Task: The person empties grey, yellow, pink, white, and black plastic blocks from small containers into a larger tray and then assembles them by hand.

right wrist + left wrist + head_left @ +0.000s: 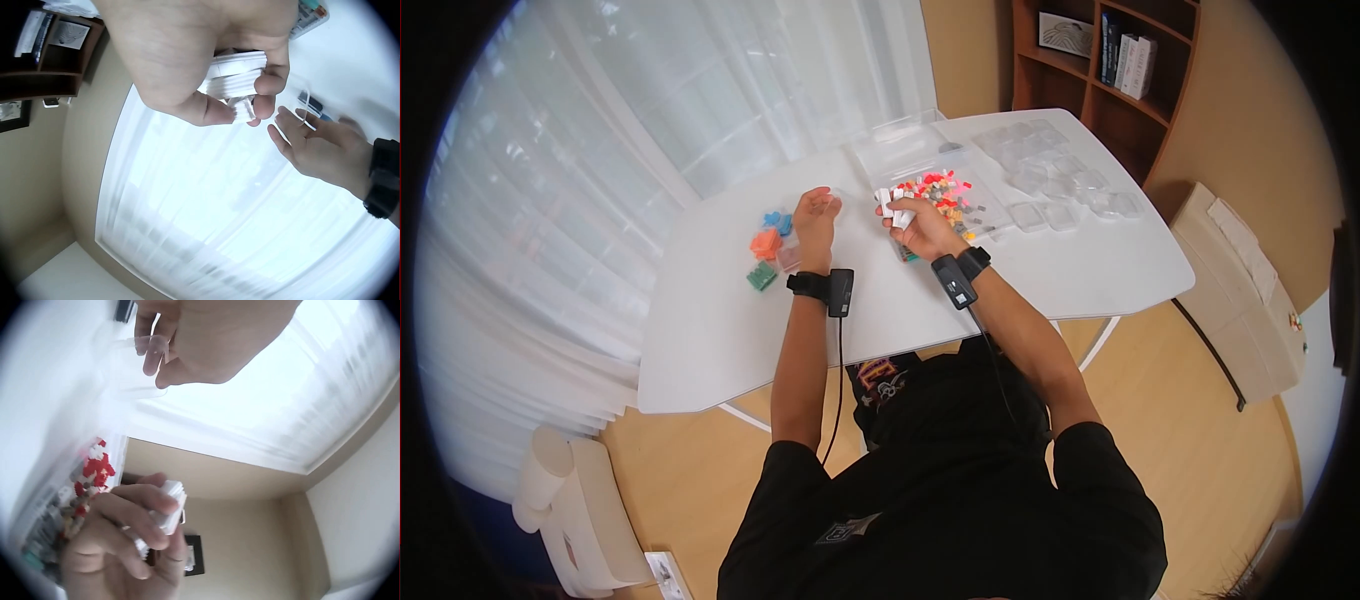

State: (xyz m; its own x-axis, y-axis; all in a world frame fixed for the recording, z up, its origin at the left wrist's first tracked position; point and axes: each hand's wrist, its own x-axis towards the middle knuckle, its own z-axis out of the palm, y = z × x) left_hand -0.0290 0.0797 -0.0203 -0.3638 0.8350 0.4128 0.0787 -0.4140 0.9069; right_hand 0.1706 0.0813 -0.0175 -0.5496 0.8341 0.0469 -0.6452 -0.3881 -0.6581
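Note:
My left hand [815, 228] is raised over the middle of the table and pinches a small clear plastic box [134, 369] by its edge, seen best in the left wrist view. To its right, my right hand [932, 235] holds several white ridged pieces [236, 74] bunched between thumb and fingers. These look like stacked toy bricks. Beneath and beyond the right hand stands a large clear case [1000, 212] of loose red, pink, yellow and grey bricks [948, 188]. Beside the left hand sit groups of blue bricks [778, 222], orange bricks [766, 243] and green bricks [761, 275].
Several clear small boxes [1060, 180] are spread over the right part of the white table [1090, 270]. The case's transparent lid [895, 130] stands up at the back. Behind are a white curtain [700, 90] and a wooden bookshelf [1090, 75].

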